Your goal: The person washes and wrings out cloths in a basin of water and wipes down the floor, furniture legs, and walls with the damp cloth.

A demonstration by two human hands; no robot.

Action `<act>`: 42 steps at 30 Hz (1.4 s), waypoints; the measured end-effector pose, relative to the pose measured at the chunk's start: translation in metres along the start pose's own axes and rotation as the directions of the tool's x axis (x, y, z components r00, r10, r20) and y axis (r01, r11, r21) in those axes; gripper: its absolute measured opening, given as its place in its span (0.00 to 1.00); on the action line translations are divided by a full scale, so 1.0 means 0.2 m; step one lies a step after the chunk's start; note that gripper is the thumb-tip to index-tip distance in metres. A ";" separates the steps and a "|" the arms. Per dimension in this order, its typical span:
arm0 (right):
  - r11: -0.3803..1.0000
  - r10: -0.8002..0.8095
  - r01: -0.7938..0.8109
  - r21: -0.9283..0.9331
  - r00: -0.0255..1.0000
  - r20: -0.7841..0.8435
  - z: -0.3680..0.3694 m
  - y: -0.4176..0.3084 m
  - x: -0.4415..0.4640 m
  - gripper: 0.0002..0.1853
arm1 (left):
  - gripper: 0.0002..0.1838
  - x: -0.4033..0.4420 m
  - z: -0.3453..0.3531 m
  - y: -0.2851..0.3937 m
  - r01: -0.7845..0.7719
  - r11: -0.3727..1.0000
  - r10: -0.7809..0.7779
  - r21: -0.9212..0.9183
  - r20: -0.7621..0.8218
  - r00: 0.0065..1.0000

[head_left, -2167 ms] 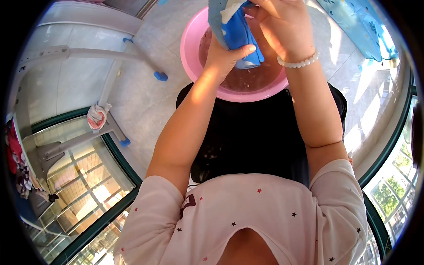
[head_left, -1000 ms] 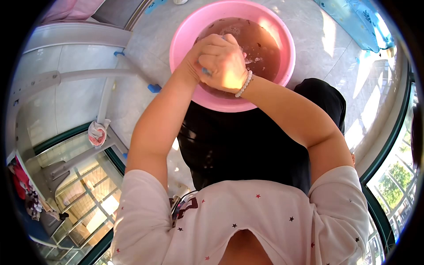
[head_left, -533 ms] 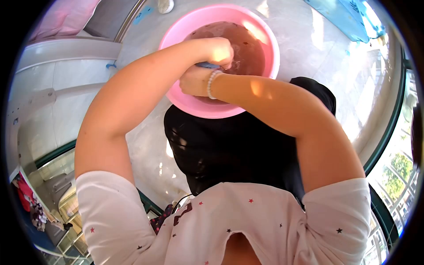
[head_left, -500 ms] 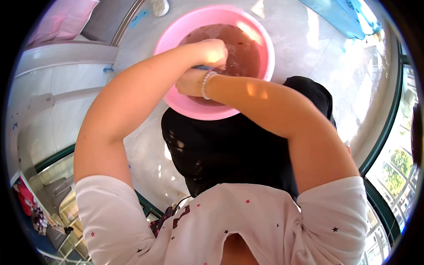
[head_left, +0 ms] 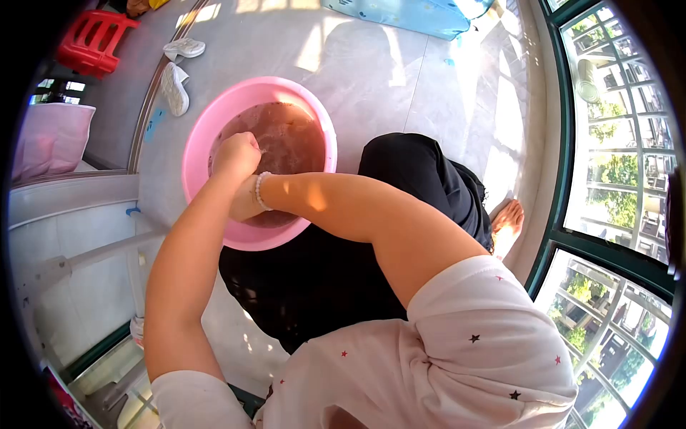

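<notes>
A pink basin (head_left: pixel 202 136) stands on the floor before my knees, holding cloudy reddish-brown water (head_left: pixel 282 136). Over its left part, my left hand (head_left: pixel 239 152) is closed in a fist. Whatever that fist grips is hidden from above. My right hand (head_left: pixel 245 200), with a beaded bracelet (head_left: pixel 261 191) at the wrist, is lower and nearer to me, inside the near rim. The left forearm crosses in front of it and covers its fingers. The two hands are close together, one wrist overlapping the other.
White shoes (head_left: pixel 175 87) lie beyond the basin at the left, near a door track. Farther back are a red plastic stool (head_left: pixel 96 43) and a pale pink bin (head_left: pixel 53 139). A blue patterned item (head_left: pixel 400 16) sits at the far edge. Green-framed windows (head_left: pixel 607 143) run along the right.
The view has swung right, so the basin appears lower and farther left. Both hands remain together over it. A bit of blue seen between them earlier is now out of sight.
</notes>
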State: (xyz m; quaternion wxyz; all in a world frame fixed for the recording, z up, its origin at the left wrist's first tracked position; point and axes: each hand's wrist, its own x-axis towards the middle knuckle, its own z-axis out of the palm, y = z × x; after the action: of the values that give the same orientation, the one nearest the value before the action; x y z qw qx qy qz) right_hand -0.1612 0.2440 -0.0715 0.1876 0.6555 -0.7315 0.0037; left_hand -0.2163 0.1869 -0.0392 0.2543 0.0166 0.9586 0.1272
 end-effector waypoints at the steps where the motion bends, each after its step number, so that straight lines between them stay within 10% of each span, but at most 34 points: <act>1: 0.999 0.003 -0.008 -0.039 0.991 -0.132 -0.02 0.01 -0.02 0.04 | 0.09 0.00 -0.04 -0.01 0.086 0.987 -0.072 -0.135 0.102 0.992; 6: 0.949 0.315 -0.265 0.173 0.739 -0.595 -0.27 0.10 -0.19 0.08 | 0.22 -0.09 -0.30 -0.10 0.120 0.657 0.011 -0.744 0.170 0.985; 9: 0.674 0.702 -0.546 0.497 0.265 -0.661 -0.43 0.25 -0.35 0.10 | 0.21 -0.19 -0.37 -0.10 -0.008 0.110 -0.051 -0.994 -0.014 0.999; 11: 0.289 0.924 -0.716 0.635 0.035 -0.382 -0.48 0.38 -0.53 0.15 | 0.19 -0.20 -0.41 -0.08 -0.163 0.098 -0.024 -0.982 -0.166 0.986; 12: -0.094 0.994 -0.350 0.932 -0.082 0.069 -0.58 0.44 -0.61 0.21 | 0.19 -0.21 -0.42 -0.05 -0.237 0.091 -0.016 -0.967 -0.239 0.971; 17: 0.015 0.899 -0.088 0.996 0.437 0.025 -0.74 0.31 -0.79 0.40 | 0.17 -0.33 -0.26 0.37 -0.282 -0.247 0.214 -0.927 -0.336 0.917; 19: 0.076 0.895 -0.092 0.993 0.444 -0.027 -0.72 0.29 -0.72 0.34 | 0.21 -0.40 -0.27 0.44 -0.200 -0.432 0.398 -0.879 -0.385 0.833; 24: -0.156 0.984 0.125 0.980 0.109 0.143 -0.64 0.26 -0.98 0.20 | 0.18 -0.38 -0.19 0.20 -0.245 -0.409 0.227 -0.879 -0.358 0.906; 31: -0.110 0.939 -0.059 0.992 -0.334 0.084 -0.50 0.34 -1.35 0.26 | 0.13 -0.23 0.11 -0.85 -0.365 0.170 -0.496 -0.915 -0.400 0.771; 33: -0.123 0.949 -0.327 0.937 -0.315 0.015 -0.32 0.39 -1.49 0.27 | 0.18 -0.16 0.24 -1.09 -0.159 0.513 -0.547 -0.844 -0.464 0.697; 35: -0.034 0.998 -0.771 0.636 -0.058 -0.017 -0.10 0.42 -1.59 0.29 | 0.24 -0.07 0.39 -1.32 0.176 0.849 -0.462 -0.499 -0.538 0.705; 37: 0.288 0.947 -0.938 0.195 0.309 0.090 0.20 0.45 -1.68 0.35 | 0.29 0.07 0.61 -1.53 0.362 0.881 -0.474 -0.305 -0.572 0.670; 39: 0.401 0.866 -0.898 -0.183 0.307 0.395 0.35 0.41 -1.50 0.40 | 0.34 0.16 0.69 -1.55 0.508 0.840 -0.515 -0.190 -0.573 0.637; 42: 0.479 0.852 -0.868 -0.134 0.423 0.309 0.58 0.63 -1.25 0.40 | 0.37 0.23 0.79 -1.47 0.658 0.745 -0.572 -0.110 -0.612 0.545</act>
State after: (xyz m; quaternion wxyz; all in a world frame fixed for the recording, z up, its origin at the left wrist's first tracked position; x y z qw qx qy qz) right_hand -0.2958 0.4713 -0.2192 0.0175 0.1845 -0.9827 0.0048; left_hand -0.1697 -0.0554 -0.2683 -0.0429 -0.3459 0.9366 -0.0361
